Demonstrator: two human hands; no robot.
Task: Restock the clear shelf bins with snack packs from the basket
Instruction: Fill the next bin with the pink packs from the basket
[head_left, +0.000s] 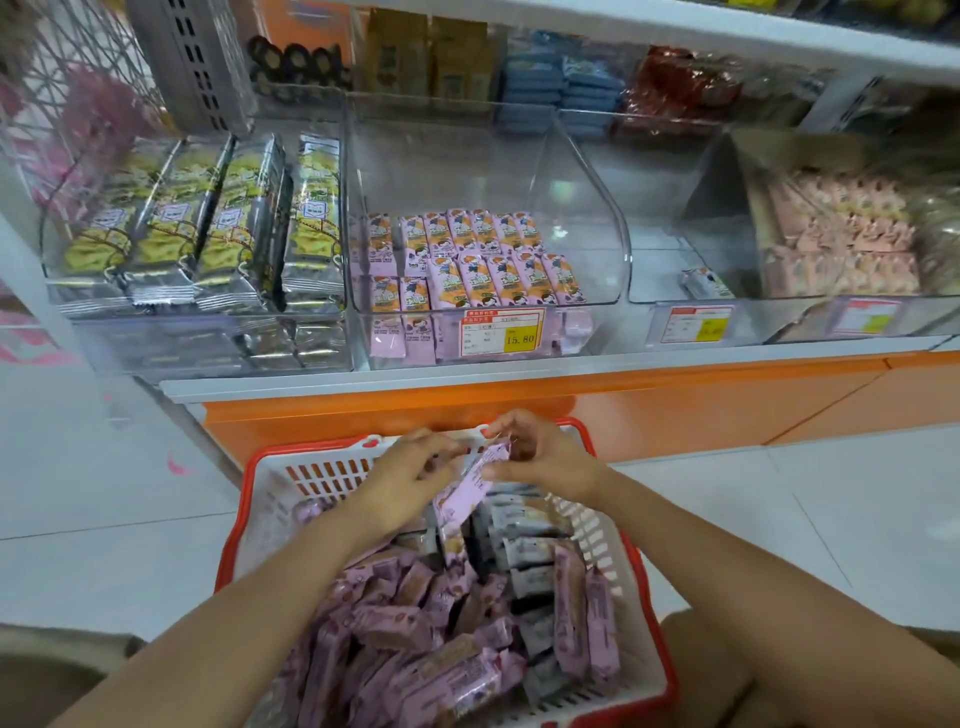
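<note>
A white basket with a red rim (270, 499) stands on the floor below the shelf, filled with several pink snack packs (410, 623) and grey-white packs (524, 551). Above its far end, my left hand (410, 473) and my right hand (535, 457) together hold one pink snack pack (467, 488), fingers pinching its upper end. On the shelf, the middle clear bin (587, 228) holds rows of the same pink and orange packs (483, 260), with free room on top. The bin to its right (670, 270) contains a single small white pack (704, 283).
The left bin holds yellow and silver packs (208, 223). A cardboard box of pink sweets (841, 244) sits at the right. Price labels (501, 332) hang on the bin fronts. An orange plinth (675, 410) runs under the shelf. An upper shelf carries more snacks.
</note>
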